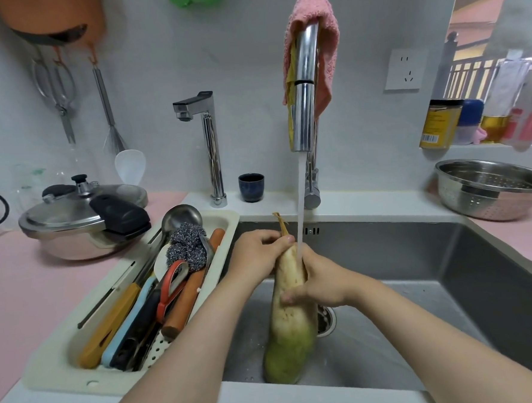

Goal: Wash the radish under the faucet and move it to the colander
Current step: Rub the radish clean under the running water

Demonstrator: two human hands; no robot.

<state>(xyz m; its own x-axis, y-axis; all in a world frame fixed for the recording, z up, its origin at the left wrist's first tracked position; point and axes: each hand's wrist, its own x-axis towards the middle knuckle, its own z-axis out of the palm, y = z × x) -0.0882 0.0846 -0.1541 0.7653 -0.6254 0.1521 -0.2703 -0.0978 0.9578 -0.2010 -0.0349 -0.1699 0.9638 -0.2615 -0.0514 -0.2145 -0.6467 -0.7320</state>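
Note:
A long white radish (289, 321) with a green lower end stands nearly upright in the steel sink (417, 254), its thin root tip pointing up. My left hand (258, 251) grips it near the tip. My right hand (318, 280) wraps around its middle from the right. Water runs from the tall chrome faucet (304, 105) onto the radish's upper part, between my two hands. The steel colander (491, 187) sits on the counter at the far right, with nothing visible inside it.
A cream drainer tray (225, 222) with a ladle, steel scourer and several utensils hangs over the sink's left side. A pressure cooker (82, 218) stands left, with a small faucet (208, 148) and dark cup (251, 187) behind. A pink cloth (326, 35) drapes the faucet. Bottles (471, 120) line the right shelf.

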